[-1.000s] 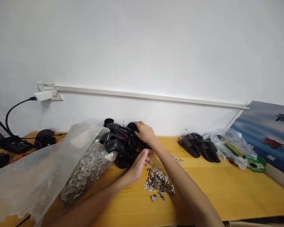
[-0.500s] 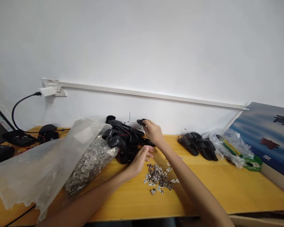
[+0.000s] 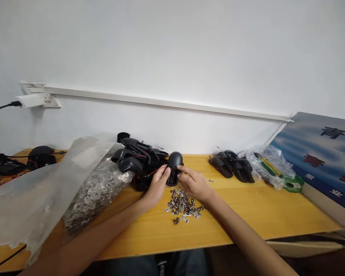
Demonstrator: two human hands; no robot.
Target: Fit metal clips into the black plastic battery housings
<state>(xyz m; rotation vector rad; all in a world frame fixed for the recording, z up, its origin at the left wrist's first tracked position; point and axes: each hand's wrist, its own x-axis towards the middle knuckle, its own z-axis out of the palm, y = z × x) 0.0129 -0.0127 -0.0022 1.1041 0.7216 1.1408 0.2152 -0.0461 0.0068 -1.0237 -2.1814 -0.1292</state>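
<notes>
Between my hands, over the table, is a black rounded plastic housing (image 3: 175, 161) with a domed top and an opening lower down. My left hand (image 3: 158, 186) is closed on its left side, thumb against the edge. A thin red wire shows beside that thumb. My right hand (image 3: 192, 182) has its fingers bent on the housing's right side, index finger at the front; whether it also pinches something small, I cannot make out. Just below lies a pile of small metal contact pieces (image 3: 182, 203). Left of the housing is a heap of similar black housings (image 3: 132, 163) with red wires.
A clear plastic bag (image 3: 94, 191) full of metal pieces lies on the left. To the right are several black shells (image 3: 232, 165), green-yellow cutters (image 3: 268, 166) on a plastic bag, and a green spool (image 3: 293, 184). A printed box (image 3: 313, 153) stands at the right edge.
A black housing is now held upright between both hands, in front of the heap. My right hand has come down from above the heap; my left has closed. The view has shifted slightly right.
</notes>
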